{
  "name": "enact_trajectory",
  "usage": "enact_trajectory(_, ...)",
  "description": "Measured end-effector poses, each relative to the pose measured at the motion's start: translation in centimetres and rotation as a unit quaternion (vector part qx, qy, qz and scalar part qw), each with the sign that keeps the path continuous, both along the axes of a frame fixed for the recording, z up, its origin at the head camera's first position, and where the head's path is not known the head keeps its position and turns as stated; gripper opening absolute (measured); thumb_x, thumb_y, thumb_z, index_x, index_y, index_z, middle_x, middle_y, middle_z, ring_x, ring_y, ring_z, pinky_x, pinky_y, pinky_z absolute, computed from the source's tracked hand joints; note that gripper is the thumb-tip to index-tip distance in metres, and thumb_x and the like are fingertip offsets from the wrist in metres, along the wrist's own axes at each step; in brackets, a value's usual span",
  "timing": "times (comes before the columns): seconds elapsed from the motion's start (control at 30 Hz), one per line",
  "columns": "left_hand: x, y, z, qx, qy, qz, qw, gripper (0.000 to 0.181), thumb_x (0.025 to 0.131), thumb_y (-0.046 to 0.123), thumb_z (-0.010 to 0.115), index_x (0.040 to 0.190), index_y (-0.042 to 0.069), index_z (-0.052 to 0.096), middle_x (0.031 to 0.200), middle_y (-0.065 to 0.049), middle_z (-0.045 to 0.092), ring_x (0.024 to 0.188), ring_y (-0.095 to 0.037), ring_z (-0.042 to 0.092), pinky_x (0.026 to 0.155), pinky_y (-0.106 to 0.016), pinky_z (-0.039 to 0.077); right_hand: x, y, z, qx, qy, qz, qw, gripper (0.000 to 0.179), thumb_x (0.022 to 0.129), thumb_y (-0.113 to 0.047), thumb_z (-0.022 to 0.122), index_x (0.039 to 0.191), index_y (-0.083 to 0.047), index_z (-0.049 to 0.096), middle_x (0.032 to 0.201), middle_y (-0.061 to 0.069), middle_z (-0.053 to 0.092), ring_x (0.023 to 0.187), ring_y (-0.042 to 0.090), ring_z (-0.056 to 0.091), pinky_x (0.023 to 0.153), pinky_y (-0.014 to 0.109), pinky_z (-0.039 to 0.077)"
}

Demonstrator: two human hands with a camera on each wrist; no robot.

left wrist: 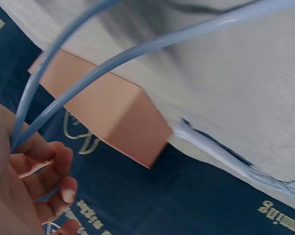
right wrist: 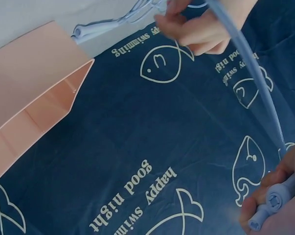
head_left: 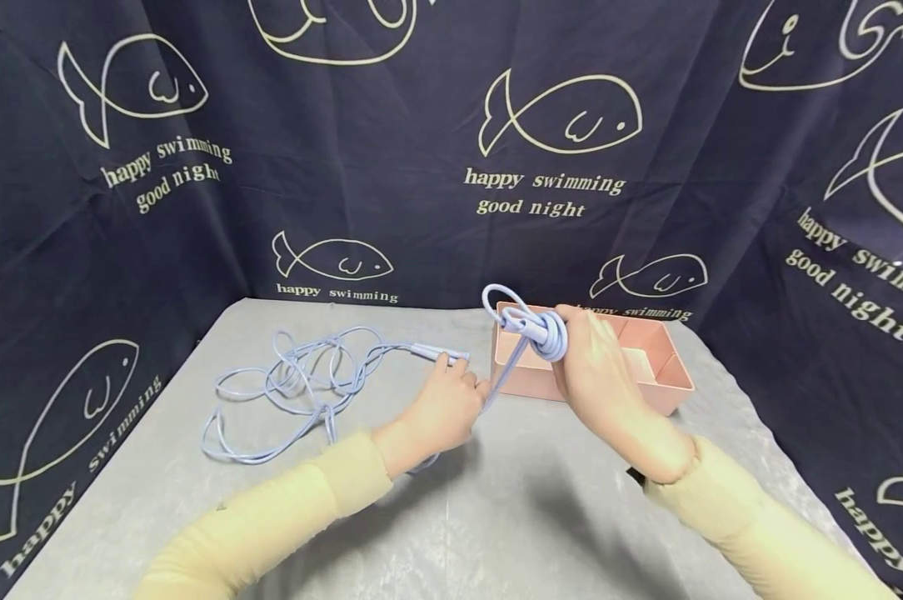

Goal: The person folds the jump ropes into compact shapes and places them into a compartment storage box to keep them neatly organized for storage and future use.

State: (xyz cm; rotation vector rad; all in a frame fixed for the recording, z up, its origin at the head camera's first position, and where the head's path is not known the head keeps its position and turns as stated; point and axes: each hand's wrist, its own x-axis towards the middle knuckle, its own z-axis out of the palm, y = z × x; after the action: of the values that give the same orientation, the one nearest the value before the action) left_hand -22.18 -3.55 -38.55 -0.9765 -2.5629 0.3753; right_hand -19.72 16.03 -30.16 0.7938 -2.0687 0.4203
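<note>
Currently: coiled blue rope (head_left: 552,335), gripped in right hand (head_left: 597,371); strand (head_left: 505,377), pinched in left hand (head_left: 438,407); tangled rope (head_left: 323,409), toward left edge of table (head_left: 459,533); pink box (head_left: 528,382), near far right corner.

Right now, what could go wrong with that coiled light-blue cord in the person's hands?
The smooth light-blue cord could unwind if the right hand loosens around its bundled loops. The tangled light-blue cord heap on the pale grey cloth lies beside the left hand and might snag. The open pink rectangular box stands close to the right hand, so a swing could nudge it.
</note>
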Motion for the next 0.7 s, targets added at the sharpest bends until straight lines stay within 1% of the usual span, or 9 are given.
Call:
enact_trajectory(0.13, 1.3, 0.5, 0.4, -0.009, 0.014, -0.014, 0.9998, 0.05, 0.06, 0.043, 0.077, 0.101, 0.018, 0.064, 0.08, 0.003, 0.062, 0.085, -0.02, 0.049, 0.079, -0.039, 0.033, -0.8, 0.1, -0.2, -0.003, 0.018, -0.013, 0.9998, 0.029, 0.082, 0.007, 0.058, 0.108, 0.01, 0.045, 0.099, 0.022, 0.055, 0.077, 0.036, 0.052, 0.068, 0.044, 0.042)
enact_trajectory(0.2, 1.9, 0.7, 0.7, -0.007, 0.023, -0.022, 0.9995, 0.046, 0.06, 0.04, 0.076, 0.098, 0.017, 0.064, 0.079, 0.003, 0.062, 0.083, -0.019, 0.048, 0.079, -0.039, 0.033, -1.2, 0.1, -0.3, -0.007, 0.02, -0.023, 0.9995, 0.027, 0.083, 0.006, 0.057, 0.107, 0.009, 0.046, 0.099, 0.022, 0.055, 0.075, 0.034, 0.051, 0.066, 0.042, 0.041)
enact_trajectory(0.37, 3.2, 1.1, 1.7, 0.004, 0.046, -0.041, 0.9981, 0.036, 0.061, 0.037, 0.075, 0.087, 0.017, 0.063, 0.08, 0.002, 0.063, 0.083, -0.019, 0.048, 0.08, -0.038, 0.033, -2.4, 0.2, -0.6, -0.007, 0.016, -0.077, 0.9969, 0.022, 0.086, 0.004, 0.055, 0.106, 0.009, 0.046, 0.089, 0.022, 0.056, 0.071, 0.035, 0.049, 0.059, 0.041, 0.036)
enact_trajectory(0.47, 3.7, 1.3, 2.1, 0.015, 0.066, -0.044, 0.9968, 0.025, 0.065, 0.032, 0.073, 0.083, 0.017, 0.062, 0.079, 0.001, 0.063, 0.083, -0.02, 0.048, 0.083, -0.04, 0.033, -2.9, 0.4, -1.0, 0.002, 0.007, -0.111, 0.9938, 0.021, 0.088, 0.001, 0.054, 0.106, 0.009, 0.046, 0.084, 0.022, 0.055, 0.069, 0.036, 0.049, 0.058, 0.042, 0.035)
enact_trajectory(0.53, 3.9, 1.3, 2.3, 0.026, 0.089, -0.048, 0.9946, 0.017, 0.07, 0.028, 0.07, 0.08, 0.017, 0.062, 0.077, 0.0, 0.063, 0.083, -0.02, 0.05, 0.087, -0.042, 0.034, -3.3, 0.5, -1.3, 0.013, 0.002, -0.133, 0.991, 0.02, 0.088, 0.0, 0.053, 0.106, 0.009, 0.047, 0.083, 0.021, 0.054, 0.069, 0.037, 0.049, 0.057, 0.043, 0.035)
enact_trajectory(0.6, 4.0, 1.3, 2.4, 0.044, 0.122, -0.058, 0.9898, 0.007, 0.076, 0.023, 0.064, 0.079, 0.016, 0.062, 0.076, 0.0, 0.062, 0.082, -0.021, 0.051, 0.089, -0.043, 0.035, -3.6, 0.7, -1.6, 0.03, 0.0, -0.157, 0.9871, 0.02, 0.089, -0.002, 0.051, 0.105, 0.008, 0.047, 0.082, 0.021, 0.053, 0.068, 0.038, 0.049, 0.056, 0.044, 0.035)
enact_trajectory(0.67, 4.0, 1.3, 2.7, 0.069, 0.166, -0.074, 0.9808, 0.007, 0.08, 0.02, 0.058, 0.075, 0.016, 0.061, 0.073, -0.001, 0.061, 0.08, -0.022, 0.051, 0.088, -0.044, 0.037, -4.0, 0.7, -1.9, 0.051, 0.005, -0.179, 0.9825, 0.018, 0.089, -0.003, 0.049, 0.103, 0.008, 0.048, 0.078, 0.021, 0.052, 0.066, 0.039, 0.049, 0.054, 0.044, 0.034)
enact_trajectory(0.7, 3.9, 1.3, 2.9, 0.081, 0.193, -0.083, 0.9743, 0.01, 0.082, 0.018, 0.055, 0.074, 0.015, 0.06, 0.071, -0.002, 0.06, 0.078, -0.022, 0.052, 0.086, -0.043, 0.038, -4.2, 0.8, -2.1, 0.061, 0.009, -0.189, 0.9801, 0.016, 0.089, -0.004, 0.048, 0.101, 0.007, 0.049, 0.075, 0.02, 0.051, 0.064, 0.039, 0.049, 0.052, 0.044, 0.034)
